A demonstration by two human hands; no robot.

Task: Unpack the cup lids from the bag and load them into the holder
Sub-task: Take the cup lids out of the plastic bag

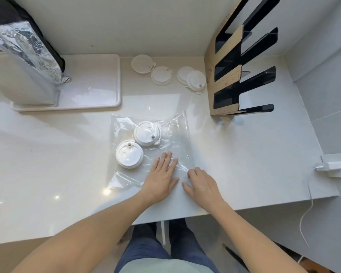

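Observation:
A clear plastic bag (177,134) lies flat on the white counter in front of me. Inside it are two small stacks of white cup lids: one (147,133) further in, one (129,154) nearer the left edge. My left hand (161,177) lies flat on the bag's near right part, fingers spread. My right hand (200,184) rests beside it, its fingertips pinching the bag's near edge. Several loose white lids (196,80) lie at the back beside the holder (236,71), a black slotted rack with brown backing, standing at the right.
A white tray (98,99) sits at the back left with a foil-wrapped appliance (24,48) on it. A white charger (331,165) and its cable rest at the counter's right edge. The counter's front edge runs just below my wrists.

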